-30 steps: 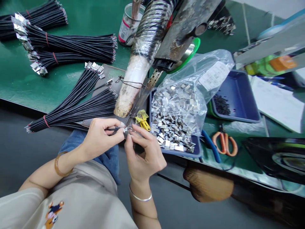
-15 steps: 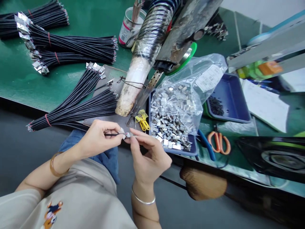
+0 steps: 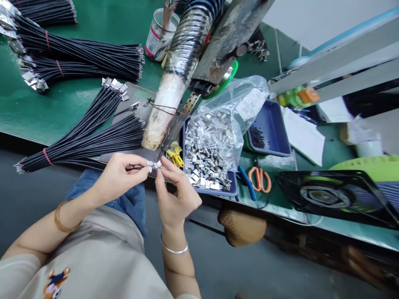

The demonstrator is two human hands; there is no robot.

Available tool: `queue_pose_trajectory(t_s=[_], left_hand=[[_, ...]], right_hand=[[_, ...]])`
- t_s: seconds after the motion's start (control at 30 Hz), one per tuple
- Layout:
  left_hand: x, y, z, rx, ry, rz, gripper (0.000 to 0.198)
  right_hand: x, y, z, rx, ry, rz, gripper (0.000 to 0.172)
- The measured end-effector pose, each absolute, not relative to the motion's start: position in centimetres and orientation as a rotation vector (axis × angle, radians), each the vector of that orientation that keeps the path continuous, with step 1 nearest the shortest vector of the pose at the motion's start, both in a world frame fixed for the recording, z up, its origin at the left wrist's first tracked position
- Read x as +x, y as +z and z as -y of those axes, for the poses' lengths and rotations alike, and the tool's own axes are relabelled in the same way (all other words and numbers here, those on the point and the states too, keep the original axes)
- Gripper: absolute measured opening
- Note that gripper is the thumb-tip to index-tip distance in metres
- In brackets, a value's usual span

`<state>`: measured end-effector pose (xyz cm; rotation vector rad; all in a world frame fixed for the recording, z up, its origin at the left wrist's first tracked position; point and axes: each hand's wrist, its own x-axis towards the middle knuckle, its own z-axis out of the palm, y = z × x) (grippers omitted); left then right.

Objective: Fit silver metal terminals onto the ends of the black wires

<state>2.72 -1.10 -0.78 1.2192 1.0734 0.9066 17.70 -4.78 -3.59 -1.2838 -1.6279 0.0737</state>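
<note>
Though crowded at far left by banded bundles of black wires (image 3: 84, 52), had a strip of green tabletop (image 3: 18, 112) running between them and the front edge. Saw a fanned bundle (image 3: 90, 139) next, tied with a red band (image 3: 47, 156), jutting past that edge at its bound end and spreading rightward over a grey plate (image 3: 137, 93). Held the left hand (image 3: 120, 176) at the edge, with thumb and fingertips clamped on a black wire (image 3: 134, 168). Found a small metal clip (image 3: 156, 165) just to its right, between the fingertips of both hands; could not tell whether joined to the wire. Had little room beyond, with a white nozzle (image 3: 157, 124) and a slotted metal iron (image 3: 183, 114) slanting down close by. Held the right hand (image 3: 179, 195) pinched on the clip, near a yellow tool (image 3: 177, 158) and a blue tray (image 3: 233, 189) heaped with metal pieces (image 3: 205, 162). Passed a clear plastic bag (image 3: 249, 83), then a blue handle (image 3: 247, 182) and orange-handled scissors (image 3: 260, 179), near the edge. Noted a second tray (image 3: 277, 128) farther back, papers (image 3: 304, 133) beside it, and a black-framed fan (image 3: 330, 195) at far right. Made out grey floor (image 3: 212, 265) below the edge.
</note>
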Motion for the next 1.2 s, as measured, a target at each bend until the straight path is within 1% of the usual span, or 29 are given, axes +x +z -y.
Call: queue_pose_trajectory(t_s=[0.23,0.47,0.63,0.8,0.9,1.03,1.1,1.2], left_hand=[[3.2,-0.7,0.9,1.230,0.943,-1.153,0.020],[3.0,0.0,1.0,1.326,0.984,-1.147,0.021],[2.9,-0.7,1.3,1.431,0.902,-1.150,0.022],[2.7,-0.7,1.7,1.679,0.950,-1.088,0.020],[2.7,-0.6,1.9,1.991,1.060,-1.021,0.021],[2.6,-0.8,2.3,2.311,1.148,-1.009,0.022],[2.4,-0.8,2.5,2.301,1.154,-0.999,0.020],[2.0,-0.6,2.6,2.080,1.061,-0.982,0.017]], right_hand=[[17.5,-3.2,4.1,-1.284,0.094,1.610,0.014],[17.6,-2.6,4.2,-1.253,0.021,1.683,0.018],[18.1,-2.5,4.8,-1.263,-0.024,1.773,0.019],[18.7,-2.5,5.2,-1.299,0.012,1.653,0.015],[18.9,-2.2,5.0,-1.382,0.133,1.539,0.009],[18.9,-1.4,4.7,-1.432,0.528,1.494,0.010],[18.9,-1.1,4.6,-1.397,0.715,1.453,0.012],[19.1,-1.1,4.8,-1.343,0.779,1.440,0.013]])
